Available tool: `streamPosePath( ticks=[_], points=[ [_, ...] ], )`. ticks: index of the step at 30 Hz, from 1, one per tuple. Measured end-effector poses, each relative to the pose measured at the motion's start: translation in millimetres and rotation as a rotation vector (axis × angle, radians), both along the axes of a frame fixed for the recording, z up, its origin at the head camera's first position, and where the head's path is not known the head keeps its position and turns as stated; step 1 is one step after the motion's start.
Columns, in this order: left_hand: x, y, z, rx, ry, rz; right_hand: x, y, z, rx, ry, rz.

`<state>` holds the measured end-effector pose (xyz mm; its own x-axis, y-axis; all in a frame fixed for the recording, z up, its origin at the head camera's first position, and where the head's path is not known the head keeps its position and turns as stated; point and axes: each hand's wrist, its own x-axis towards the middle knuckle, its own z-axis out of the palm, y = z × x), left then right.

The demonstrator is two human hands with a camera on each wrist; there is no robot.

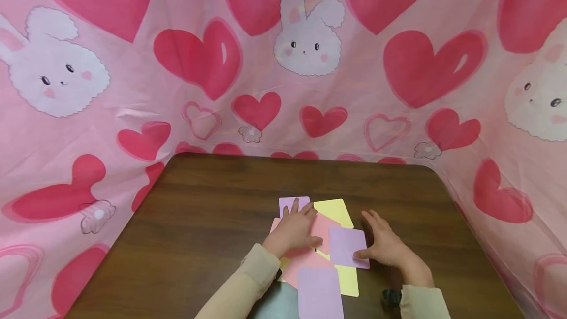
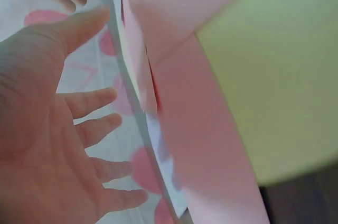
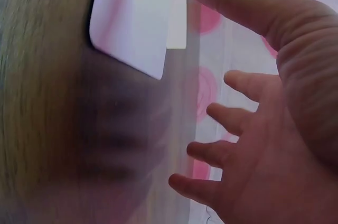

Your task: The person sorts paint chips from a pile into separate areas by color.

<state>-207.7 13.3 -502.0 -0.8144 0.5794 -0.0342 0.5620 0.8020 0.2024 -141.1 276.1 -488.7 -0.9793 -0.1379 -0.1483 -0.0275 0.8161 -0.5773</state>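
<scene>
- Well, the fingers of the left hand (image 1: pixel 294 230) are spread wide, palm down, their tips over the top purple card (image 1: pixel 282 202); from where I stand I can't tell whether they press it or just hover.
- Across from it, the right hand (image 1: pixel 384 246) also has its fingers wide and nearly straight, off to the side of the cards and over bare wood.
- Its thumb reaches over the right edge of the middle purple card (image 1: pixel 345 242); I can't tell how firmly it touches, and no fingers curl under that card.
- Between the two hands, the upper pink card (image 1: pixel 325 228) shows beside the left thumb, with the upper yellow card (image 1: pixel 334 212) just behind it.
- Nearer the person, the lower pink card (image 1: pixel 305 265) and the lower yellow card (image 1: pixel 349 280) are partly covered by the front purple card (image 1: pixel 320 293), so the whole lot overlaps in a loose spread.
- Farther back along the arms come a cream left sleeve (image 1: pixel 239 287) and a cream right sleeve (image 1: pixel 425 302), with a dark band (image 1: pixel 392 298) at the right wrist.
- Under everything is a dark brown table (image 1: pixel 199 210) with rounded far corners.
- Around it hangs a pink cloth (image 1: pixel 261 80) printed with red hearts and white rabbit faces.
</scene>
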Motion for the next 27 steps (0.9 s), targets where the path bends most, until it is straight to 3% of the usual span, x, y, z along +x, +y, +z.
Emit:
streamPosePath(
  ticks=[7,14,20,27],
  points=[
    [1.6,15,-3.0,-0.052,-0.055,-0.059,-0.8,5,-3.3,0.024,-0.051,0.006],
    [4.9,23,-3.9,-0.066,-0.056,-0.087,0.6,5,-5.3,0.024,-0.128,0.021],
    [10.2,30,-4.8,-0.053,-0.087,-0.104,3.5,4,-7.5,-0.004,-0.134,0.050],
    [14.5,34,-9.2,-0.067,-0.054,-0.104,5.3,3,-8.6,0.032,-0.127,0.054]
  ],
)
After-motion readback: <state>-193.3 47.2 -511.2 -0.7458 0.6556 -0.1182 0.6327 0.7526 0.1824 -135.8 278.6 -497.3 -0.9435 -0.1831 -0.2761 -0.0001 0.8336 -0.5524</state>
